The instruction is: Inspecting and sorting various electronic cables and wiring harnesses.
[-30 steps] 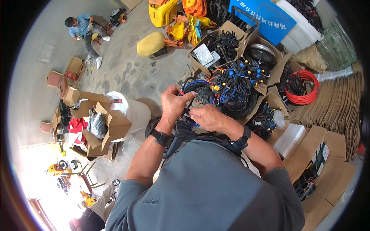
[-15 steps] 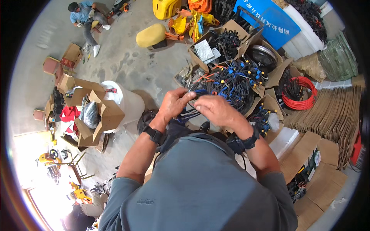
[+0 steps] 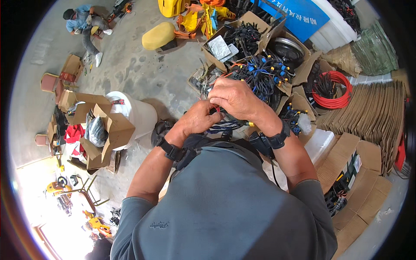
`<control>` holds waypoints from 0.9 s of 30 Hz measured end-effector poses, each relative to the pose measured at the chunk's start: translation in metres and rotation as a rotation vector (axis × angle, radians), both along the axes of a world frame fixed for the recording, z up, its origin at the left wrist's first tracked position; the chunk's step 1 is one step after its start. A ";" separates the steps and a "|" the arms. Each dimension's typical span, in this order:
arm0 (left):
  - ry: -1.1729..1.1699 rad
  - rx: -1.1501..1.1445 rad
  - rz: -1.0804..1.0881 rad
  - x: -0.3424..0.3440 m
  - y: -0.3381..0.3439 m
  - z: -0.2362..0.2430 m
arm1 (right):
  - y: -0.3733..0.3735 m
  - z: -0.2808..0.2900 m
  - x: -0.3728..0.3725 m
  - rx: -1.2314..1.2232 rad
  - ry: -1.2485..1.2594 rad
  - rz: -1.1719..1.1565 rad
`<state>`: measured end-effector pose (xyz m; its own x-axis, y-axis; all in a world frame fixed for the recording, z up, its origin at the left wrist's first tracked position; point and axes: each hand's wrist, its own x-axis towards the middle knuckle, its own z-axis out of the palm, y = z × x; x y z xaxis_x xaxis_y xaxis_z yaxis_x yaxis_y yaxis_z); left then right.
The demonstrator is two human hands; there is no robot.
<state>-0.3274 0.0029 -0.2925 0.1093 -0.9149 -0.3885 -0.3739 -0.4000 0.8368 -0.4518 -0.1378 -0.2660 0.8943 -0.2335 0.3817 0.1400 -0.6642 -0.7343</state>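
The biggest thing near the hands is the open cardboard box (image 3: 299, 65) full of dark blue cables (image 3: 260, 76) with yellow and blue connectors; they lie in one tangled heap, too mixed to count. Beside it, to the right, there is one coil of red cable (image 3: 336, 89), and behind it one more box with black cables (image 3: 245, 37). On the left side stands one white bucket (image 3: 136, 115), and past it the grey concrete floor (image 3: 130, 65) gives open room; the right side is closed by stacks of flat cardboard (image 3: 372, 117).

The right hand (image 3: 236, 97) and the left hand (image 3: 197, 119) meet just before the box edge. Both hands are closed, with the fingers pinching one thin red wire (image 3: 215, 108) between them. This wire is short and mostly hidden under the fingers.
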 end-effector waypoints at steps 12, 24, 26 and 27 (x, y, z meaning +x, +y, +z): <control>-0.070 -0.228 -0.025 -0.005 -0.006 0.025 | -0.014 -0.012 -0.010 0.143 0.002 -0.125; -0.418 -0.617 0.054 -0.011 -0.011 0.016 | -0.031 -0.043 -0.004 0.620 0.266 -0.170; -0.504 -0.588 -0.014 -0.010 -0.011 0.017 | -0.036 -0.049 -0.001 0.544 0.341 -0.067; -0.503 -0.589 -0.023 -0.012 -0.011 0.018 | -0.038 -0.051 0.000 0.547 0.337 -0.075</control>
